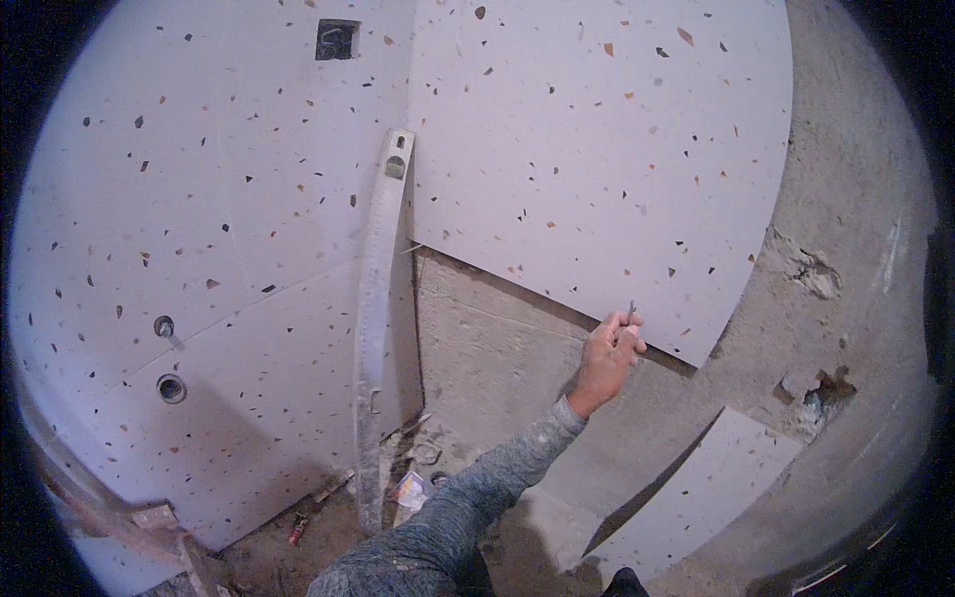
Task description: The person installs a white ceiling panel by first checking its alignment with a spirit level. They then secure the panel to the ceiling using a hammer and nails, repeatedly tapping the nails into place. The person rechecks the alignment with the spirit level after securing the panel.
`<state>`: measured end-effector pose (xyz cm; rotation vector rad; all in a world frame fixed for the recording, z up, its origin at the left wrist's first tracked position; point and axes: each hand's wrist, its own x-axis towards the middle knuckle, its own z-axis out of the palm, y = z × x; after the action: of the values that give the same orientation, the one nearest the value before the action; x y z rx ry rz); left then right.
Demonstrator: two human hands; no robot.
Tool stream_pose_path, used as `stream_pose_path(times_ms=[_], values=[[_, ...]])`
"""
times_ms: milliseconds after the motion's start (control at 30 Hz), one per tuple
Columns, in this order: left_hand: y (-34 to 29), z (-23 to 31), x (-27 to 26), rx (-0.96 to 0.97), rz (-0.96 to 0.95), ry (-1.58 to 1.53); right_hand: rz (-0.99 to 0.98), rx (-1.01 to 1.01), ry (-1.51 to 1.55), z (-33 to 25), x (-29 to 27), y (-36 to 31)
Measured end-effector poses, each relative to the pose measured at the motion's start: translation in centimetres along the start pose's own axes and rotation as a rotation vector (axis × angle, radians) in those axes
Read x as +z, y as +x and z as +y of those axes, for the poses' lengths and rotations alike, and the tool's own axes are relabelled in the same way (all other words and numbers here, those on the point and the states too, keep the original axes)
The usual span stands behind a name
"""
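My left hand (605,360) reaches to the lower edge of a large speckled wall tile (597,169), near its lower right corner. Its fingers are pinched around a thin, short, pencil-like stick (632,311), whose tip points up at the tile's face. The stick's exact kind is too small to make out. Bare grey wall (497,328) shows below the tile edge. A long pale spirit level (373,298) stands upright in the corner, left of that tile. My right hand is out of view.
The left wall carries speckled tiles (99,239) with a square cutout (337,40) and two round pipe openings, one below the other (171,388). A narrow cut tile strip (696,497) leans low at the right. Broken holes (826,393) mark the bare wall. Debris and a small packet (409,491) lie on the floor.
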<state>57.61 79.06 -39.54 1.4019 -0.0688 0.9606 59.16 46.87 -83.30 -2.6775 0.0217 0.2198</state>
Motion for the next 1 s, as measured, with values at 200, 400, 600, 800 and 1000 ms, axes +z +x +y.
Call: stream_pose_path(times_ms=[200, 400, 600, 800, 1000], values=[[-1.3, -0.1, 1.5, -0.281, -0.319, -0.291, 0.057, 0.062, 0.048, 7.5, 0.1, -4.9], [-2.5, -0.4, 1.8, -0.537, -0.529, -0.482, 0.084, 0.184, 0.120, 13.2, -0.4, -11.2], [-3.0, -1.4, 3.0, -0.662, -0.620, -0.596, 0.119, 0.265, 0.147, 16.0, -1.1, -15.1], [-2.5, -2.7, 3.8, -0.717, -0.587, -0.793, 0.151, 0.243, 0.158, 16.5, -2.4, -15.3], [-1.7, -4.2, 4.4, -0.768, -0.562, -0.951, 0.194, 0.150, 0.194, 15.7, -4.7, -13.8]])
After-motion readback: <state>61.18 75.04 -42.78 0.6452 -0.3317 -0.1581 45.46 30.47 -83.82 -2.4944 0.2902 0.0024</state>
